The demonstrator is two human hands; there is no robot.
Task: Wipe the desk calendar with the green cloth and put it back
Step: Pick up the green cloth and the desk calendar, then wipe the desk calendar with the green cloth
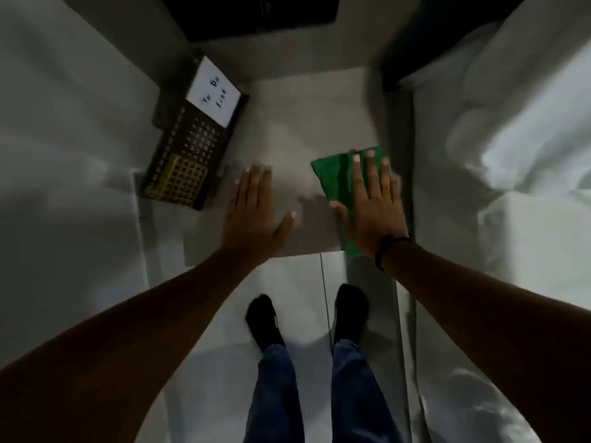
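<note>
A: While lying flat under the right hand (372, 215), not yet gripped: green cloth (331, 179), pinned near the right edge of the bench (297, 123), fingers (370, 177) stretched wide on top, closed on nothing.

B: And the left hand (256, 215)?

A: Open too, palm down, fingers spread, low over bare bench. Touching or hovering, cannot tell. Empty either way.

B: Desk calendar (192, 148)?

A: Lying at the far left corner, well apart from both hands, white "To Do List" card (213, 91) at its far end. Seems to overhang the left edge, though too dim to be sure.

B: Risks, then?

A: Probably three. Reaching for it one-handed and nudging it off that edge to the floor (297, 282). Wiping hard across the loose-looking card and dragging or creasing it. Sweeping with a flat palm instead of a proper grip, so losing the cloth off the near right corner, already at the rim there.

B: Causes, in short?

A: Poor light, blur hinting at haste, nothing steadying the calendar. Better to lift it with the free hand first, then wipe.
</note>
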